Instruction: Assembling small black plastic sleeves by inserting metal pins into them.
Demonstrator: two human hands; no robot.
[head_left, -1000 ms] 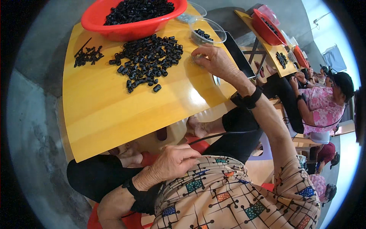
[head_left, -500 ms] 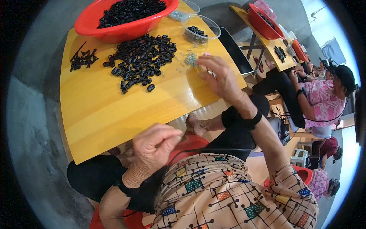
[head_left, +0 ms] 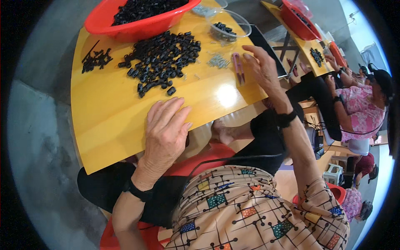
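Observation:
My left hand (head_left: 163,131) lies over the near part of the yellow table with its fingers stretched out and nothing in them. Over at the table's right edge, my right hand (head_left: 266,68) has its fingers apart and appears to hold nothing. Just left of it lies a pair of pink thread snips (head_left: 236,64), points toward me. Beyond my left hand spreads a heap of small black barrel-shaped plastic pieces (head_left: 164,58). A single black piece (head_left: 171,91) sits at its near edge. Small silvery springs (head_left: 218,61) form a pile between heap and snips.
A red basin (head_left: 146,29) full of black pieces stands at the back. Beside it is a clear round tub (head_left: 248,31) with more black pieces. Thin black parts (head_left: 96,59) lie at the left. At another table on the right, a person in pink (head_left: 362,108) sits working.
My left hand has moved forward onto the table and its pinched fingers have spread. My right hand has shifted right, away from the springs, and the snips now show in full on the table.

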